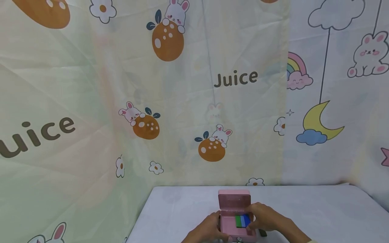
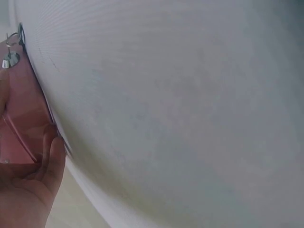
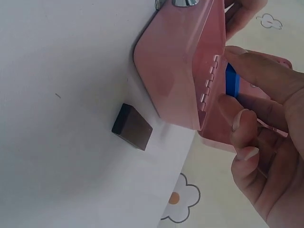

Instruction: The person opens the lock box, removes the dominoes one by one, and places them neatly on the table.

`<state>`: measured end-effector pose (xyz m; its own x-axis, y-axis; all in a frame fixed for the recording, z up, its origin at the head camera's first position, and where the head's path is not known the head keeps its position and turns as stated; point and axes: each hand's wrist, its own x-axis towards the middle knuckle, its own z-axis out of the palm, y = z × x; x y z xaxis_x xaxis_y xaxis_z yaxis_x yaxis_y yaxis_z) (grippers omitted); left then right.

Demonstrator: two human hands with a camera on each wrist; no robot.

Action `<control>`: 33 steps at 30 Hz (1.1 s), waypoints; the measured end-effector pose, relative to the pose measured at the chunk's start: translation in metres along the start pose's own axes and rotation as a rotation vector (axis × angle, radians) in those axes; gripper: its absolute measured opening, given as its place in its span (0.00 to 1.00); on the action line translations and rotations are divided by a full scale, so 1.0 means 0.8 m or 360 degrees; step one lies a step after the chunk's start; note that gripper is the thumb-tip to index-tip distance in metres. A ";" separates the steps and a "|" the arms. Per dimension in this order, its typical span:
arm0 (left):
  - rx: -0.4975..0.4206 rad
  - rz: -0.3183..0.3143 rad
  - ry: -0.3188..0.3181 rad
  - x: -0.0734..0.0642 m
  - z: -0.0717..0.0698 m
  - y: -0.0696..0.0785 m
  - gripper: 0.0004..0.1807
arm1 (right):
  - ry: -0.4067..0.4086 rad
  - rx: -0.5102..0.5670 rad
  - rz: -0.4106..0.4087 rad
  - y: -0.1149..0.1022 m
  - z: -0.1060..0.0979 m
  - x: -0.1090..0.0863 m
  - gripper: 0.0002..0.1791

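A small pink metal cash box (image 1: 224, 225) stands on the table with its hinged lid (image 1: 234, 201) raised. My left hand (image 1: 206, 228) grips the box by its left side, thumb at the front corner; in the left wrist view its fingers (image 2: 56, 156) bend against the pink wall. Inside lie a green block (image 1: 238, 221) and a light blue block (image 1: 242, 221), side by side. My right hand (image 1: 267, 217) reaches over the right wall and pinches a blue block (image 3: 232, 80) between thumb and fingers, beside the light blue one. Part of the blue block is hidden by the fingers.
A dark block (image 3: 133, 128) lies on the white table (image 1: 182, 202) just right of the box. A silver lock with a key ring (image 2: 10, 59) sits on the box front. Printed cloth (image 1: 188, 135) hangs behind the table and at its sides.
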<state>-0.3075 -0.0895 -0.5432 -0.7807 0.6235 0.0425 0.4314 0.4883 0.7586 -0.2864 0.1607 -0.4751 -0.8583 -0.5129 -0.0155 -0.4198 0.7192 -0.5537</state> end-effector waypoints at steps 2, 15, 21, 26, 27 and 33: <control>-0.0005 -0.0006 0.0003 0.000 0.001 -0.001 0.32 | 0.0003 -0.0006 0.0000 0.001 0.000 -0.001 0.23; 0.0068 0.0063 0.0003 0.001 0.001 0.002 0.36 | -0.0002 0.0001 0.0006 0.010 -0.009 -0.010 0.25; 0.0070 0.0103 -0.0008 0.001 0.000 0.000 0.39 | 0.0012 0.0013 0.0109 0.014 -0.014 -0.013 0.26; 0.0067 0.0091 0.0000 0.002 0.001 0.000 0.39 | 0.0035 0.0010 0.0166 0.018 -0.019 -0.018 0.25; 0.0068 0.0091 0.0001 0.002 0.001 0.000 0.40 | 0.0036 0.0012 0.0191 0.019 -0.019 -0.019 0.25; 0.0032 0.0070 -0.0012 0.002 0.000 0.001 0.39 | 0.0012 0.0047 0.0344 0.029 -0.019 -0.024 0.24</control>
<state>-0.3081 -0.0884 -0.5424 -0.7573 0.6492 0.0710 0.4744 0.4723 0.7429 -0.2847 0.1944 -0.4748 -0.9295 -0.3449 -0.1303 -0.2172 0.7978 -0.5625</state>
